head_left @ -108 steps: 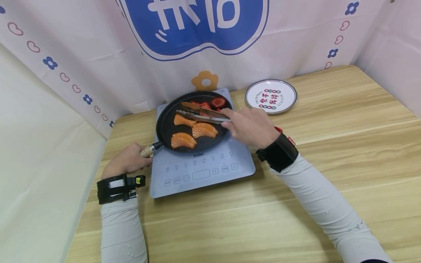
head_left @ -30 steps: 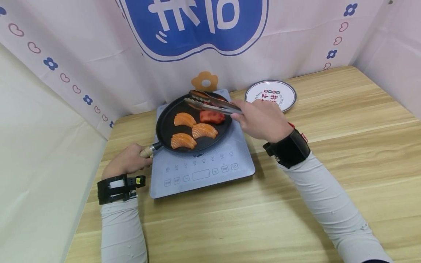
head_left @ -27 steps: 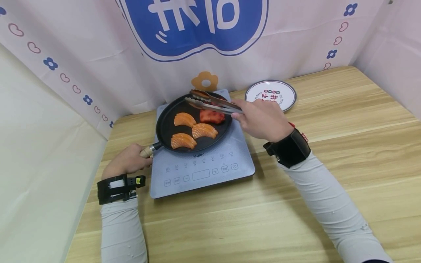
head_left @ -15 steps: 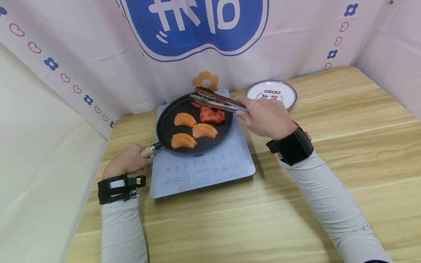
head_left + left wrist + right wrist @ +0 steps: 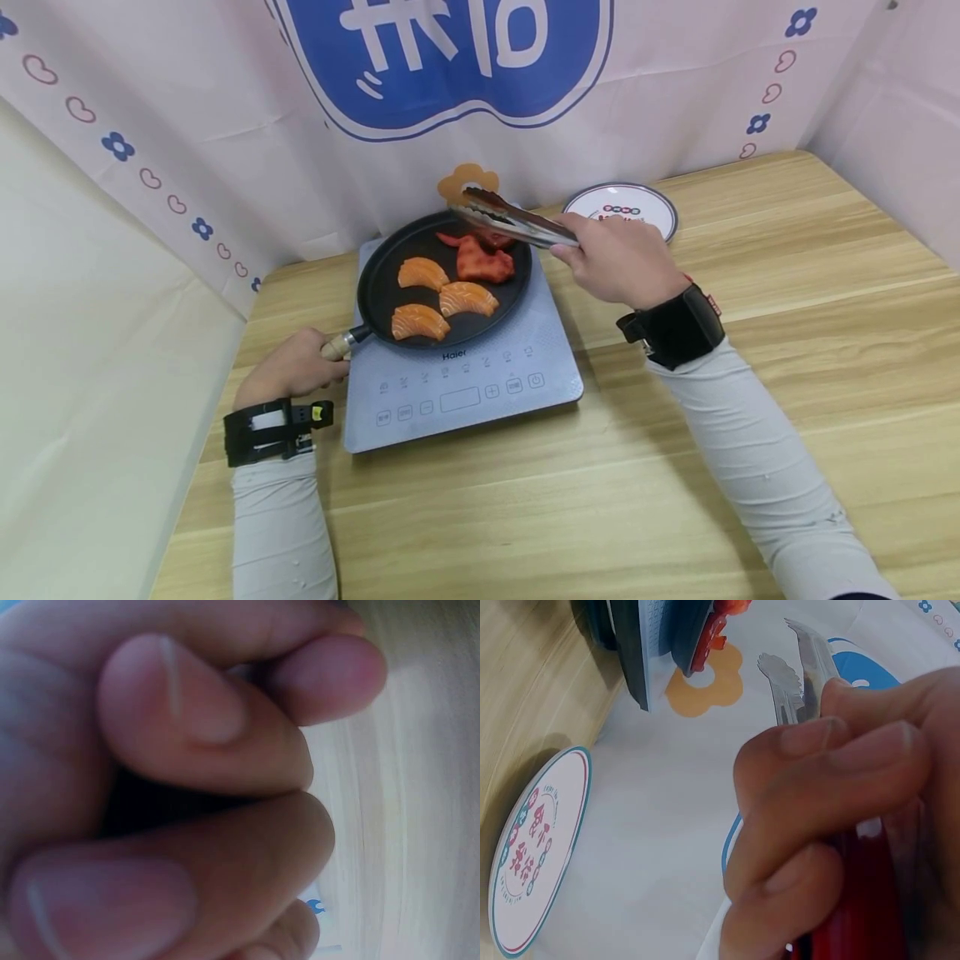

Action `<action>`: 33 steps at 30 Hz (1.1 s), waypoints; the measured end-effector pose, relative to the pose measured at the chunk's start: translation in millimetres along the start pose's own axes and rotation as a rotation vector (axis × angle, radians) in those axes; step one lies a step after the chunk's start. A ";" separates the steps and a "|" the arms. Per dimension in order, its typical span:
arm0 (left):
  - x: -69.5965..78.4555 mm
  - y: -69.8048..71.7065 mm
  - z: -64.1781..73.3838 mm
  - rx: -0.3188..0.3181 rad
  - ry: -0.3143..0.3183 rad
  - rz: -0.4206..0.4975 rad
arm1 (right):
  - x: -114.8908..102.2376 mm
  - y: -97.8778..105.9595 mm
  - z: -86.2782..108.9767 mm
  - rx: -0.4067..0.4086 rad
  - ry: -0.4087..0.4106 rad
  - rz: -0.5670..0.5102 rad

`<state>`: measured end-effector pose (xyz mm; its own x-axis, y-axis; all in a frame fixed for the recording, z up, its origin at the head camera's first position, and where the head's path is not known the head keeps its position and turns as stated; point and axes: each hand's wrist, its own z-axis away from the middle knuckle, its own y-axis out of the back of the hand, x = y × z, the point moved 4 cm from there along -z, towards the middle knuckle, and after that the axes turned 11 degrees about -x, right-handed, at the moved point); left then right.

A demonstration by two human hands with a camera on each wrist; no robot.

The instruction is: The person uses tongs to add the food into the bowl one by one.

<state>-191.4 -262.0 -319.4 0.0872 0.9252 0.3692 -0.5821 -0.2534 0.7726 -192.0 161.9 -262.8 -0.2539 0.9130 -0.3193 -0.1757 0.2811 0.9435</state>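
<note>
My left hand grips the wooden handle of a black frying pan, with curled fingers filling the left wrist view. The pan sits on a grey Haier induction cooker. Three orange, white-striped salmon slices lie in it, beside a red, wing-shaped piece. More red food behind is partly covered. My right hand holds metal tongs above the pan's far right rim. In the right wrist view the tong tips stand apart with nothing between them; the red grip is in my fingers.
A white plate with a dark rim and red lettering lies behind my right hand, partly hidden by it. Wooden tabletop stretches in front and to the right. A printed cloth hangs close behind the cooker.
The tongs have risen from the food and moved back and to the right, uncovering the red pieces. My left hand and the pan have stayed put.
</note>
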 end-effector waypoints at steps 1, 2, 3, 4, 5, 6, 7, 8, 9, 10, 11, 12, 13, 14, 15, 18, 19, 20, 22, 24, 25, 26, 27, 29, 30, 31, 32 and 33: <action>0.0 -0.1 0.0 0.000 0.000 -0.001 | 1.1 0.2 -0.1 -0.005 -0.005 -0.003; 0.0 -0.1 -0.1 0.000 -0.001 0.000 | 2.3 0.5 -0.1 -0.007 -0.009 -0.005; -0.1 -0.2 -0.1 0.002 -0.002 -0.002 | 3.3 0.8 -0.2 -0.007 -0.012 -0.006; 0.0 -0.1 -0.1 0.003 -0.003 -0.002 | 4.4 1.2 -0.2 -0.007 -0.015 -0.006; -0.1 0.0 -0.2 0.004 -0.003 -0.002 | 5.5 1.6 -0.3 -0.004 -0.016 -0.004; -0.1 0.0 -0.1 0.004 -0.003 -0.002 | 6.6 2.0 -0.2 0.001 -0.016 -0.001; -0.2 0.1 -0.1 0.004 -0.002 -0.002 | 7.7 2.3 -0.2 0.005 -0.016 0.000; 0.0 0.1 -0.1 0.004 -0.002 -0.003 | 8.6 2.7 -0.2 0.010 -0.015 0.001; -0.1 0.1 -0.1 0.005 -0.001 -0.005 | 9.6 3.0 -0.1 0.015 -0.014 0.001; -0.2 0.2 -0.1 0.004 0.000 -0.005 | 10.6 3.3 0.0 0.018 -0.013 0.001; -0.2 0.2 -0.2 0.004 0.002 -0.004 | 11.7 3.6 0.1 0.022 -0.012 0.000; -0.2 0.2 -0.1 0.004 0.003 -0.004 | 12.9 3.8 0.1 0.025 -0.013 -0.001; -0.2 0.2 -0.2 0.003 0.002 -0.005 | 13.9 4.2 0.0 0.028 -0.014 -0.002; 0.0 0.2 -0.1 0.003 0.001 -0.005 | 15.1 4.5 0.0 0.031 -0.016 -0.003; -0.2 0.2 -0.2 0.003 0.000 -0.005 | 16.2 4.8 -0.1 0.031 -0.017 -0.007; -0.1 0.1 -0.2 0.004 -0.008 -0.009 | 20.0 5.7 -0.9 0.035 -0.021 -0.016; -0.1 0.0 -0.2 0.004 -0.010 -0.010 | 21.3 6.1 -1.0 0.036 -0.023 -0.019; 0.0 -0.1 0.0 0.005 -0.012 -0.009 | 22.8 6.3 -1.0 0.035 -0.025 -0.024; -0.3 -0.2 -0.1 0.005 -0.012 -0.011 | 26.0 6.8 -0.8 0.032 -0.033 -0.031; -0.4 -0.2 -0.1 0.005 -0.012 -0.010 | 29.5 7.1 -0.2 0.024 -0.047 -0.039; -0.3 -0.2 -0.1 0.005 -0.013 -0.010 | 31.1 7.2 0.0 0.019 -0.052 -0.042; -0.3 -0.2 -0.1 0.004 -0.012 -0.009 | 32.6 7.3 0.1 0.016 -0.057 -0.047; -0.3 -0.1 -0.1 0.004 -0.012 -0.009 | 34.2 7.3 0.0 0.012 -0.063 -0.049; -0.1 -0.1 0.2 0.004 -0.012 -0.006 | 36.8 7.3 -0.2 0.005 -0.071 -0.054; 0.1 0.0 0.4 0.003 -0.012 -0.005 | 38.0 7.3 -0.4 0.002 -0.073 -0.057; 0.1 0.0 0.4 0.003 -0.011 -0.004 | 39.5 7.3 -0.8 0.001 -0.075 -0.058; 0.2 -0.1 0.4 0.003 -0.010 -0.003 | 40.9 7.2 -1.0 0.000 -0.078 -0.058; 0.2 -0.2 0.4 0.003 -0.010 -0.003 | 42.5 7.1 -1.3 -0.002 -0.081 -0.060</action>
<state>-190.9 -261.9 -319.2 0.0970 0.9230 0.3725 -0.5797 -0.2518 0.7749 -205.2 202.3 -269.9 -0.1648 0.9157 -0.3665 -0.1897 0.3352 0.9228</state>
